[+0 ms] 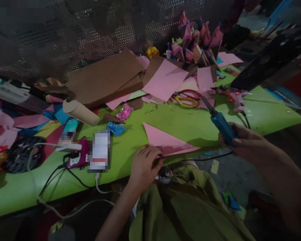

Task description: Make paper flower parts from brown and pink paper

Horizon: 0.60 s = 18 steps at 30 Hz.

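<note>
A pink sheet of paper (164, 140), folded to a triangle, lies at the near edge of the green table. My left hand (146, 165) grips its left lower corner, fingers curled on top and the thumb at the table edge; the thumb's contact is partly hidden. To the right, my right hand (243, 142) is closed around the blue handle of a utility knife (222, 125). The knife's blade is out and points up and left, above the table and apart from the folded paper. Scissors (187, 98) with red and yellow handles lie beyond the folded paper.
Brown cardboard (105, 77) and loose pink sheets (165, 78) cover the back of the green table (130, 150). A glue gun (238, 100) lies at right. A phone (99, 150), cables and a paper tube (80, 112) are at left. Wrapped paper cones (195, 43) stand behind.
</note>
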Each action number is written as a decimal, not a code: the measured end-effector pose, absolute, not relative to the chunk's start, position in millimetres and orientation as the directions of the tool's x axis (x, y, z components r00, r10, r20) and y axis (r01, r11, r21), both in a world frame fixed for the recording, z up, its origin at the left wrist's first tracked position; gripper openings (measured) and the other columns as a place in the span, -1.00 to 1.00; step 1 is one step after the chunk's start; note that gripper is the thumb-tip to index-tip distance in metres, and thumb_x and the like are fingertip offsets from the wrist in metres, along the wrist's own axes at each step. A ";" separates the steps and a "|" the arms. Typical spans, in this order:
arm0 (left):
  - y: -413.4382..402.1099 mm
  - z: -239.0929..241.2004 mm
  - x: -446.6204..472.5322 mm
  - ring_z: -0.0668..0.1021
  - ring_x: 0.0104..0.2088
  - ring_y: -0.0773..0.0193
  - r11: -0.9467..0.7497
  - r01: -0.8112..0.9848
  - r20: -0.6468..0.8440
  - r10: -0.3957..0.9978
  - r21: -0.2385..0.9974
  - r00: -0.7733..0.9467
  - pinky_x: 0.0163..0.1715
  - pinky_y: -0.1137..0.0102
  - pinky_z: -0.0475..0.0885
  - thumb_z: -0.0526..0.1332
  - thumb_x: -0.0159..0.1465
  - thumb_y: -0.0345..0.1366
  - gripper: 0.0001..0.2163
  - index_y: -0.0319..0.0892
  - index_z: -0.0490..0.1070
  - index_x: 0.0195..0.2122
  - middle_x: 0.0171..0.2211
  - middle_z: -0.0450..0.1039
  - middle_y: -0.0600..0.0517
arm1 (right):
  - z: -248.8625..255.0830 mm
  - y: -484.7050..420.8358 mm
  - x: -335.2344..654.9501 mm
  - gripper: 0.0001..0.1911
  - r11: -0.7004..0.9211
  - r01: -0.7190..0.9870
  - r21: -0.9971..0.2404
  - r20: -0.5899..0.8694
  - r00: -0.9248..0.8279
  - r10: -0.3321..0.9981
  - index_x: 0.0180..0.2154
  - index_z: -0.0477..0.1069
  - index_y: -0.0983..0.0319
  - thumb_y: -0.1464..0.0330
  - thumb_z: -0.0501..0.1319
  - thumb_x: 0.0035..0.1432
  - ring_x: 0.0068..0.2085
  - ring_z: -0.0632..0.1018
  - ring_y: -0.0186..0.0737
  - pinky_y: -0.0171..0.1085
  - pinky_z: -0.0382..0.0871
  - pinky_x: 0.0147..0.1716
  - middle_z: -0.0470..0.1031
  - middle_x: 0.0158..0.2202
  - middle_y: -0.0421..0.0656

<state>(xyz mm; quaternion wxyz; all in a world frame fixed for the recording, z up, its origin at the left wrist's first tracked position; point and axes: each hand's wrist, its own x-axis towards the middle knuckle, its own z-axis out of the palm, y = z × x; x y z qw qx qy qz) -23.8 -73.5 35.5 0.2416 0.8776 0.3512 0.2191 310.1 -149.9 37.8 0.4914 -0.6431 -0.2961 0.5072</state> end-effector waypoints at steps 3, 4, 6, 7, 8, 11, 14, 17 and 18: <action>-71.2 35.3 -25.4 0.62 -0.22 0.20 -0.575 0.592 0.233 0.800 0.565 0.553 -0.15 0.30 0.52 0.20 0.35 -0.37 -0.91 -0.13 0.51 -0.20 -0.26 0.63 0.00 | 34.7 -162.0 311.7 -0.51 -0.379 -0.089 -0.921 -0.389 0.271 0.881 -0.26 0.44 0.07 0.18 0.49 -0.32 -0.40 0.52 -0.10 -0.18 0.42 -0.41 0.51 -0.38 -0.17; -70.1 35.1 -26.4 0.63 -0.23 0.20 -0.551 0.618 0.228 0.820 0.560 0.525 -0.18 0.32 0.52 0.20 0.35 -0.37 -0.90 -0.12 0.51 -0.18 -0.26 0.62 0.01 | 33.6 -165.9 312.5 -0.52 -0.387 -0.060 -0.920 -0.388 0.262 0.884 -0.25 0.46 0.08 0.16 0.48 -0.30 -0.40 0.53 -0.10 -0.18 0.43 -0.42 0.53 -0.36 -0.15; -67.8 35.0 -28.4 0.63 -0.21 0.20 -0.514 0.654 0.218 0.848 0.555 0.482 -0.15 0.32 0.53 0.20 0.36 -0.35 -0.85 -0.12 0.50 -0.08 -0.21 0.63 0.00 | 31.1 -172.9 314.4 -0.52 -0.396 0.025 -0.918 -0.374 0.278 0.885 -0.21 0.49 0.07 0.12 0.46 -0.24 -0.39 0.54 -0.08 -0.18 0.44 -0.45 0.56 -0.31 -0.12; -66.8 35.2 -29.2 0.63 -0.17 0.20 -0.510 0.660 0.218 0.852 0.552 0.476 -0.12 0.31 0.53 0.20 0.37 -0.35 -0.80 -0.12 0.49 -0.01 -0.16 0.62 -0.02 | 29.6 -175.8 315.4 -0.50 -0.406 0.082 -0.910 -0.367 0.294 0.882 -0.17 0.50 0.05 0.10 0.46 -0.22 -0.37 0.55 -0.06 -0.19 0.45 -0.46 0.58 -0.28 -0.12; -65.9 35.7 -29.6 0.63 -0.12 0.18 -0.519 0.660 0.225 0.847 0.544 0.481 -0.08 0.30 0.53 0.19 0.38 -0.34 -0.74 -0.12 0.45 0.07 -0.09 0.61 -0.05 | 27.9 -178.2 316.6 -0.47 -0.419 0.146 -0.896 -0.362 0.307 0.880 -0.13 0.51 0.02 0.08 0.46 -0.21 -0.35 0.56 -0.04 -0.19 0.46 -0.46 0.59 -0.26 -0.12; -65.2 38.6 -28.6 0.55 0.12 0.09 -0.595 0.671 0.280 0.802 0.443 0.527 0.07 0.20 0.50 0.17 0.39 -0.35 -0.60 -0.06 0.35 0.25 0.16 0.48 -0.14 | 21.4 -183.2 319.6 -0.40 -0.431 0.315 -0.845 -0.347 0.291 0.892 -0.04 0.51 -0.03 0.03 0.48 -0.19 -0.25 0.61 0.03 -0.17 0.53 -0.36 0.63 -0.21 -0.14; -67.0 41.2 -24.9 0.35 0.35 -0.02 -0.663 0.700 0.298 0.747 0.265 0.595 0.25 0.03 0.35 0.14 0.36 -0.49 -0.50 0.07 0.35 0.28 0.36 0.27 -0.13 | 15.0 -186.3 320.9 -0.41 -0.401 0.397 -0.825 -0.315 0.266 0.911 -0.03 0.53 -0.04 -0.02 0.44 -0.13 -0.13 0.64 0.09 -0.12 0.56 -0.21 0.65 -0.12 -0.13; -68.0 39.3 -20.8 0.17 0.45 0.02 -0.744 0.646 0.228 0.668 0.173 0.709 0.37 -0.02 0.19 0.08 0.31 -0.61 -0.37 0.09 0.28 0.34 0.42 0.18 -0.06 | 14.9 -187.1 319.1 -0.44 -0.391 0.442 -0.807 -0.306 0.252 0.918 -0.02 0.54 -0.04 -0.02 0.42 -0.10 -0.03 0.63 0.13 -0.08 0.56 -0.11 0.65 -0.04 -0.13; -67.8 37.4 -19.6 0.15 0.46 0.05 -0.771 0.615 0.194 0.637 0.168 0.746 0.39 -0.02 0.16 0.06 0.30 -0.63 -0.35 0.07 0.25 0.36 0.43 0.18 -0.05 | 16.7 -186.5 317.8 -0.44 -0.389 0.454 -0.801 -0.308 0.245 0.919 -0.03 0.55 -0.03 -0.02 0.42 -0.11 -0.03 0.64 0.15 -0.07 0.57 -0.09 0.65 -0.04 -0.13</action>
